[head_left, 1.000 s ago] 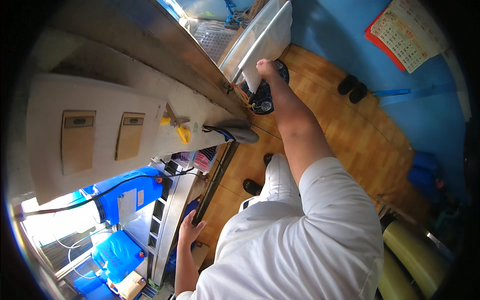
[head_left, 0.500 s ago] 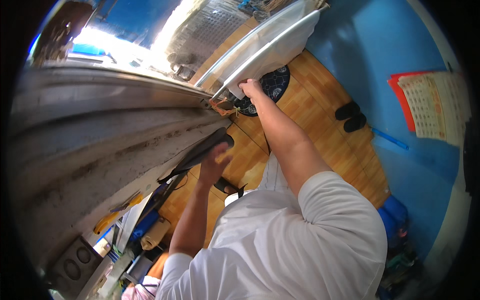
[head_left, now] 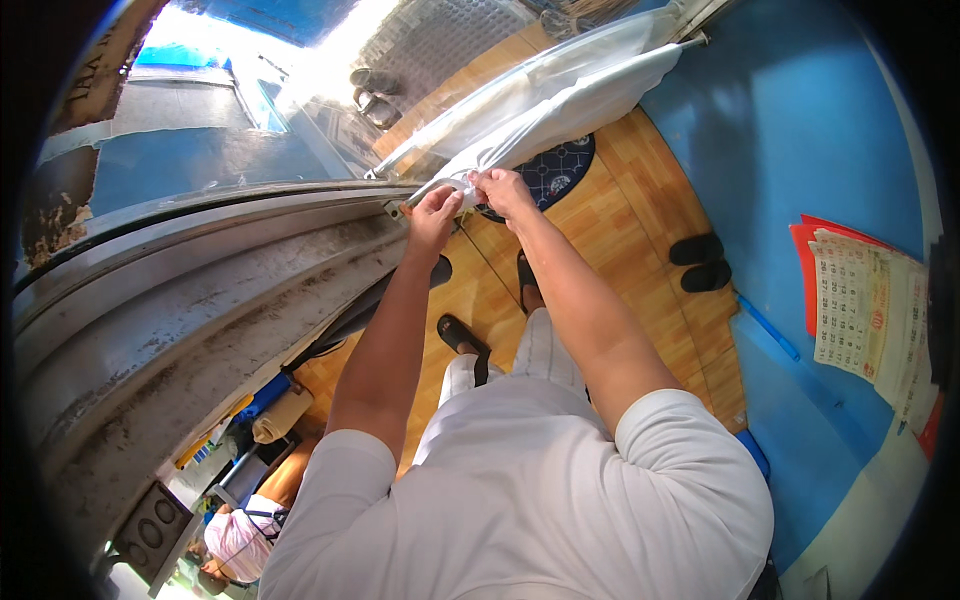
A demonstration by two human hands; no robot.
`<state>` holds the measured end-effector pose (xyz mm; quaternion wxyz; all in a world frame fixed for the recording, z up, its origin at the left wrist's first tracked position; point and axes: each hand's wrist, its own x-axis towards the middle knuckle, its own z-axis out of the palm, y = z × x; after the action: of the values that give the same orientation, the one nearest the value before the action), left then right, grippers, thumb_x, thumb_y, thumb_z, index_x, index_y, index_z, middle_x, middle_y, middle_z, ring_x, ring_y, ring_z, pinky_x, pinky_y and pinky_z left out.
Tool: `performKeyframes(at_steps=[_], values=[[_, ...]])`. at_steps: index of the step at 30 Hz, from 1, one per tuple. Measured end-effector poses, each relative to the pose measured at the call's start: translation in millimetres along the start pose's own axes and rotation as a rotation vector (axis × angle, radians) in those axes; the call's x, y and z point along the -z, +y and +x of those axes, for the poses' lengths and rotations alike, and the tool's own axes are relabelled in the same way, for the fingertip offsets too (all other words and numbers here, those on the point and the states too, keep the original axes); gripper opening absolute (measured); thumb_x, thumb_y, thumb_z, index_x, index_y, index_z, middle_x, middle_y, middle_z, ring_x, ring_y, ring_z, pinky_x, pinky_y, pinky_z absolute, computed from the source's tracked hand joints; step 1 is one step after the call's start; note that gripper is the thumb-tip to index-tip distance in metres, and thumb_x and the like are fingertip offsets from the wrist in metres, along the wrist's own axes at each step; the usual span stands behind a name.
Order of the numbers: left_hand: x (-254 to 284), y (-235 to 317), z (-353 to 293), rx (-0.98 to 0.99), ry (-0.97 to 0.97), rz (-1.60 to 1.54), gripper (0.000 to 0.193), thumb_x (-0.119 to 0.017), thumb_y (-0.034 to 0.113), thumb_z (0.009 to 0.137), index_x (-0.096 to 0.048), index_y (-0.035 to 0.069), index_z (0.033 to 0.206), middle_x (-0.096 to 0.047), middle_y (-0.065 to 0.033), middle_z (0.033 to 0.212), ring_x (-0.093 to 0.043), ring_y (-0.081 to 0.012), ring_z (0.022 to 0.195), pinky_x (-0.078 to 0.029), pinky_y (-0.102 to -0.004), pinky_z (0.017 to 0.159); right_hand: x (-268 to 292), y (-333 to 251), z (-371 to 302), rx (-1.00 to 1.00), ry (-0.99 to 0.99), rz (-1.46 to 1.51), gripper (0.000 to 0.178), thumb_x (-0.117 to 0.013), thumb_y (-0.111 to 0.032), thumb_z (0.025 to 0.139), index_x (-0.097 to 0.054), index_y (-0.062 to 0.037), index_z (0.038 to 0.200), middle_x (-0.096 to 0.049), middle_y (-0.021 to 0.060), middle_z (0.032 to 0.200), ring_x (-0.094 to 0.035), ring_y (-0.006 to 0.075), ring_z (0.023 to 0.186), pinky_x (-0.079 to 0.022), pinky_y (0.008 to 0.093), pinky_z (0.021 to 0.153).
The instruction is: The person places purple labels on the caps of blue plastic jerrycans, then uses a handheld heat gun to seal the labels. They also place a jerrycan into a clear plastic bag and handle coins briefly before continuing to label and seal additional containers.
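A white curtain (head_left: 565,122) hangs from a thin rod across the doorway ahead of me. Near the rod's left end its cloth is bunched together. My right hand (head_left: 506,194) pinches this gathered cloth between thumb and fingers. Close beside it on the left, my left hand (head_left: 432,222) is closed on the curtain's edge, right by the rod's end and the ledge. The fingertips of both hands almost meet. Behind the white curtain runs a second, clear sheet (head_left: 500,92).
A dark patterned mat (head_left: 560,175) lies beneath the curtain. Black slippers (head_left: 700,262) rest by the blue wall (head_left: 790,120), where a calendar (head_left: 865,305) hangs. A worn metal ledge (head_left: 200,290) runs along my left. Another person (head_left: 240,545) is at lower left.
My left hand has risen from beside the ledge to the curtain and closed on its edge. The right hand still holds the cloth, which is now more bunched.
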<state>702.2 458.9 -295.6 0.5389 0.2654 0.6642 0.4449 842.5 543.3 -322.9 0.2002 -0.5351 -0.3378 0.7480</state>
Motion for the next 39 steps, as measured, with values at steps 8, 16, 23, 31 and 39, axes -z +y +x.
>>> performKeyframes(at_steps=[8,16,23,31,39], values=[[-14,8,0,0.127,-0.019,-0.144,0.016,-0.073,0.019,0.093,-0.063,0.007,0.091,-0.067,0.0013,0.086,-0.056,-0.0049,0.073,-0.044,-0.0203,0.067,35,-23,-19,0.118,-0.025,-0.142,0.033,-0.075,-0.034,0.091,-0.066,-0.0039,0.08,-0.061,-0.0002,0.07,-0.051,0.0072,0.064,-0.041,0.0232,0.06],[15,5,-10,0.046,0.029,-0.197,0.018,-0.072,0.018,0.093,-0.055,0.012,0.088,-0.065,-0.0005,0.079,-0.056,-0.0064,0.068,-0.044,-0.0214,0.062,64,-40,-13,0.125,0.084,-0.262,0.036,-0.07,-0.039,0.093,-0.066,-0.0036,0.087,-0.063,0.0009,0.074,-0.054,0.0074,0.065,-0.047,0.0246,0.063],[-5,6,-43,0.1,-0.121,-0.315,0.025,-0.076,0.011,0.088,-0.052,0.014,0.092,-0.063,0.0007,0.081,-0.059,-0.0078,0.071,-0.049,-0.0226,0.067,15,-20,-35,0.217,-0.1,-0.362,0.032,-0.07,-0.028,0.091,-0.07,0.0015,0.103,-0.068,0.0038,0.087,-0.059,0.011,0.079,-0.052,0.0308,0.072],[-3,11,-59,0.256,-0.017,-0.376,0.042,-0.058,0.049,0.098,-0.055,0.013,0.119,-0.062,-0.0013,0.106,-0.061,-0.0108,0.093,-0.051,-0.0318,0.084,41,3,-157,0.224,-0.072,-0.386,0.038,-0.066,-0.035,0.092,-0.072,0.0028,0.092,-0.065,0.0108,0.069,-0.057,0.0148,0.066,-0.048,0.0345,0.067],[0,-7,-24,0.384,0.154,-0.498,0.032,-0.064,0.034,0.097,-0.056,0.015,0.122,-0.058,0.0,0.104,-0.059,-0.0159,0.091,-0.053,-0.0369,0.081,141,94,-245,-0.145,-0.145,-0.481,0.023,-0.07,-0.02,0.09,-0.072,0.0007,0.1,-0.07,0.0033,0.088,-0.063,0.0125,0.083,-0.051,0.0291,0.078]])
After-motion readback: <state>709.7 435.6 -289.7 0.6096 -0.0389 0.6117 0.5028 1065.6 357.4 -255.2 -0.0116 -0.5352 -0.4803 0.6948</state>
